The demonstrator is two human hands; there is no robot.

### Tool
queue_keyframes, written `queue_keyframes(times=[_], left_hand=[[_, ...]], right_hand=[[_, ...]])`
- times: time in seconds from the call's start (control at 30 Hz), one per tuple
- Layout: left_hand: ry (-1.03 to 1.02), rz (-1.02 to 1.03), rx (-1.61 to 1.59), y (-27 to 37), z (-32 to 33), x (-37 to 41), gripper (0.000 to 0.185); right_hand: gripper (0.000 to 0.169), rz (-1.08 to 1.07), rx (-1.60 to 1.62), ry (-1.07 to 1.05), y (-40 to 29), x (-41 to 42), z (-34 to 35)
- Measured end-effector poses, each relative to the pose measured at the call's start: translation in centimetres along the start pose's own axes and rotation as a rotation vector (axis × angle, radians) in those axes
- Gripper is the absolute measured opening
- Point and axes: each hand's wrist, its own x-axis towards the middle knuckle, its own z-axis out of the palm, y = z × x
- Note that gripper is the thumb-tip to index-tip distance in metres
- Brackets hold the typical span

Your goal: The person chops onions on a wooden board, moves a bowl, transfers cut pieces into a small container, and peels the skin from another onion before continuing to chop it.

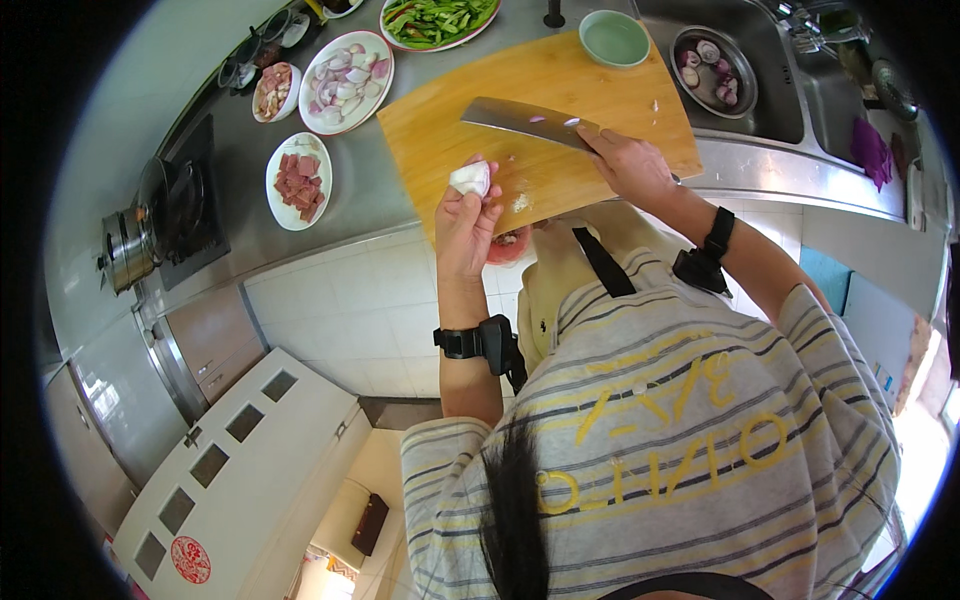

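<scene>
My left hand (471,225) holds a peeled piece of onion (470,179), pale with a purple edge, above the near left part of the wooden cutting board (442,135). In my right hand (630,166) is a cleaver (517,120), its broad blade pointing left over the board. Two small purple-white onion bits (572,121) cling to the blade. Pale scraps (521,202) lie on the board close to its near edge. A green bowl (614,37) stands on the board's far right corner.
Left of the board are a plate of onion pieces (330,101), a dish of cubed meat (299,214), a bowl of sliced meat (262,110) and a plate of cut green peppers (442,41). The sink (780,112) at right holds a metal basin (739,101) with onions. A pot (127,255) stands far left.
</scene>
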Motion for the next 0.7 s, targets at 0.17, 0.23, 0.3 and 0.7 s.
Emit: queue_keyframes(times=[0.17,0.23,0.3,0.7], left_hand=[[-0.146,0.060,-0.142,1.3,1.6,-0.7,0.065],[-0.166,0.068,-0.136,1.7,2.2,-0.8,0.065],[-0.160,0.071,-0.092,1.9,2.2,-0.7,0.063],[0.267,0.425,1.585,-2.6,-2.0,2.8,0.046]], right_hand=[[0.044,0.001,-0.025,-0.026,0.2,0.1,0.1],[0.044,-0.001,0.002,-0.019,0.0,0.2,-0.1],[0.043,0.004,0.049,-0.012,-0.2,0.4,-0.5],[0.027,0.015,0.232,-0.014,-0.3,0.2,-1.6]])
